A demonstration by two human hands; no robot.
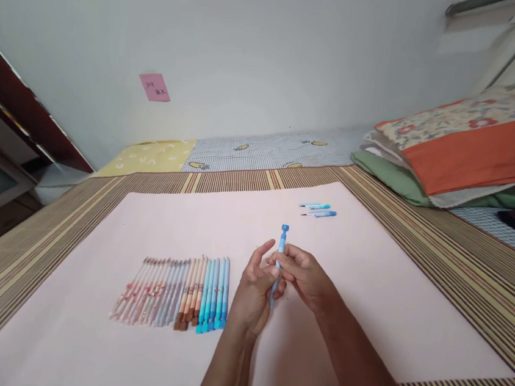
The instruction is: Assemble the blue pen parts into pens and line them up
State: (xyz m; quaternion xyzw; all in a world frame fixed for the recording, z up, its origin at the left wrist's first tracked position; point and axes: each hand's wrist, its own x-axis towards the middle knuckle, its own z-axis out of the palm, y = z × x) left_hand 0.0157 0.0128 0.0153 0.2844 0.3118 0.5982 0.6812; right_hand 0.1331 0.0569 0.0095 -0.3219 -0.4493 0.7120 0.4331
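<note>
A light blue pen (281,244) stands nearly upright between my hands, above a pale pink sheet (365,302). My right hand (306,278) is closed round its middle. My left hand (254,291) pinches the lower part, with some fingers spread upward. To the left, a row of several pens (175,295) lies side by side on the sheet: pinkish ones, then brown, then blue. Farther away on the sheet lie short blue pen parts (319,210).
The pink sheet lies on a striped woven mat (462,263) over a bed. Folded bedding and an orange pillow (469,148) are stacked at the right. A pink note (154,87) sticks to the white wall. Dark wooden furniture (10,130) stands at the left.
</note>
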